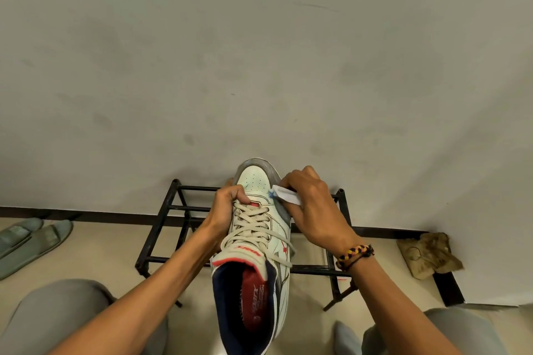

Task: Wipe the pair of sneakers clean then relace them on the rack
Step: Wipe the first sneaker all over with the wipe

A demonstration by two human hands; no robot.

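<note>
A white sneaker (253,181) with red marks, beige laces and a navy lining is held up in front of me, toe pointing away. My left hand (225,204) grips its left side near the toe, fingers curled over the upper. My right hand (311,207) holds a folded white cloth (285,196) with a blue mark pressed against the shoe's right side by the grey sole. Under the shoe stands a black metal rack (173,207) against the wall. Part of a white object with red marks shows behind my right forearm, on the rack.
A pair of grey-green slippers (28,239) lies on the floor at the left. A crumpled brown rag (429,253) sits by the wall at the right. My knees in grey trousers (57,314) frame the bottom corners. A plain wall fills the upper view.
</note>
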